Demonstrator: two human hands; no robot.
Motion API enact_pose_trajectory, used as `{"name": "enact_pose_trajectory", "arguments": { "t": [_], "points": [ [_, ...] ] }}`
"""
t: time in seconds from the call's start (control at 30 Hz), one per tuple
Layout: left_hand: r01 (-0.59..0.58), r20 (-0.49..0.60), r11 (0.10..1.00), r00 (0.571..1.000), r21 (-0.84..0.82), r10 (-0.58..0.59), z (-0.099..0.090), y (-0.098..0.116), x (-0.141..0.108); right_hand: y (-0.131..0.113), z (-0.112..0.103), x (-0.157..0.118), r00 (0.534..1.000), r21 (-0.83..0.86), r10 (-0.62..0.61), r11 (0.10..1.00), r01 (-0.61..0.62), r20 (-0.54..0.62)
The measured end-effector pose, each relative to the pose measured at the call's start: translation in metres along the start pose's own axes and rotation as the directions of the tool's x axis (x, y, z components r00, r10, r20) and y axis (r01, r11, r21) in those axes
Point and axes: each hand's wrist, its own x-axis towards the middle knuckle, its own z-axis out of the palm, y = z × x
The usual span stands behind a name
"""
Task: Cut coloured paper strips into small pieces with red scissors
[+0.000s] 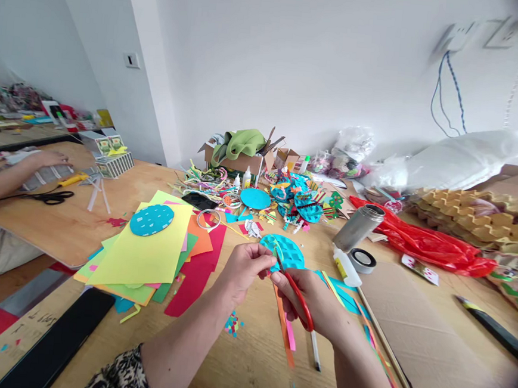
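My right hand grips red-handled scissors, with the blades pointing away toward the fingertips of my left hand. Those left fingers are pinched beside the blades, and what my left hand holds is too small to make out. Just beyond both hands lies a round blue paper disc with darker patches, partly hidden by them. A thin light green strip shows by the blade tips; I cannot tell whether it is held. Below the left hand sits a little heap of coloured paper dots.
Coloured paper sheets carry a spotted blue disc at left. A black phone lies near the front edge. Right stand a steel bottle, a glue bottle and cardboard. Another person's arm rests far left.
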Motion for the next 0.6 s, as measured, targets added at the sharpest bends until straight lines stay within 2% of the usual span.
{"name": "enact_pose_trajectory", "arguments": {
  "t": [0.6],
  "points": [
    [-0.01,-0.024,1.0,1.0,0.014,0.01,-0.0013,0.0024,-0.0004,-0.003,-0.0013,-0.0013,1.0,-0.021,0.003,1.0,-0.003,0.011]
  ]
}}
